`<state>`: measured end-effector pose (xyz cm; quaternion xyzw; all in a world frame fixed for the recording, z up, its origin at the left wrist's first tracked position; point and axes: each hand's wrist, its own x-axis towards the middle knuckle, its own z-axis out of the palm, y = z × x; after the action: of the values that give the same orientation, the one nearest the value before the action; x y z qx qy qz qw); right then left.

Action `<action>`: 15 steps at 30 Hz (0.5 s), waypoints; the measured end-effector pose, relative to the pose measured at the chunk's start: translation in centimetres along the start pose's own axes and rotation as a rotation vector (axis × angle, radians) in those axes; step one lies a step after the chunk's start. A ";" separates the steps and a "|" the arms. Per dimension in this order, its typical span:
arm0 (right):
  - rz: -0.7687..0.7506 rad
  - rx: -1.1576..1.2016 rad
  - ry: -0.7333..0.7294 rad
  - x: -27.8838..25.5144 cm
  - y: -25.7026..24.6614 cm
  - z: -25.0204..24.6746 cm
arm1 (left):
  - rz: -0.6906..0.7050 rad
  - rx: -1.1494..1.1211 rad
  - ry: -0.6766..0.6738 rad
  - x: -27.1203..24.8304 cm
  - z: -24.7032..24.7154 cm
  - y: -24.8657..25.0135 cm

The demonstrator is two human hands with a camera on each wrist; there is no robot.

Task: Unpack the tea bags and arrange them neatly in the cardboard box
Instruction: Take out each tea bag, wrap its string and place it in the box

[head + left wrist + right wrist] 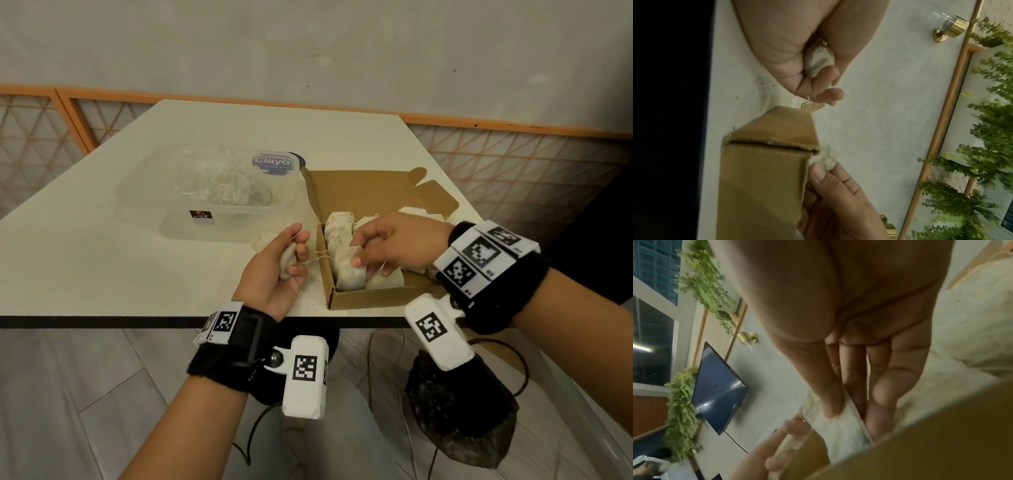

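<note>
cardboard box (pixel 371 297) open, brown | tea bags (pixel 337 228) white, rowed inside

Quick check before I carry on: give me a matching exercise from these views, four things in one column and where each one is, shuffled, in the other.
Things:
1. left hand
2. right hand
3. plastic tub
4. cardboard box

Places or states:
A. stands behind the left hand, crumpled clear wrappers inside
B. pinches a tea bag at the box's near left corner
C. lies open on the table, tea bags inside
D. grips a tea bag beside the box

Pairs: 1-D, 2-B, 3-A, 4-C
</note>
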<state>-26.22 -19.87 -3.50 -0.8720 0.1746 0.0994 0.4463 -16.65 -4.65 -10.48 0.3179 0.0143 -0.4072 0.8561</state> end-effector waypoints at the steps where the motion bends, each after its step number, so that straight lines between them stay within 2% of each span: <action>1: 0.008 -0.002 -0.011 0.3 0.2 0.3 | 0.000 -0.015 -0.007 -0.1 -0.1 0.0; 3: 0.026 0.008 -0.020 1.0 0.4 0.7 | -0.003 -0.044 -0.015 -0.1 -0.3 0.1; 7: 0.027 0.022 0.072 1.7 0.5 1.0 | -0.017 -0.072 -0.024 0.0 -0.4 0.2; 12: -0.034 -0.313 0.232 1.6 0.5 1.4 | -0.027 -0.056 -0.026 -0.1 -0.3 0.1; 15: -0.101 -0.312 0.390 1.0 0.5 1.5 | -0.028 -0.047 -0.024 -0.2 -0.4 0.1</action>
<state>-25.54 -19.14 -5.05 -0.9406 0.1961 -0.0672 0.2687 -16.60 -4.26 -10.66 0.2926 0.0180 -0.4224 0.8577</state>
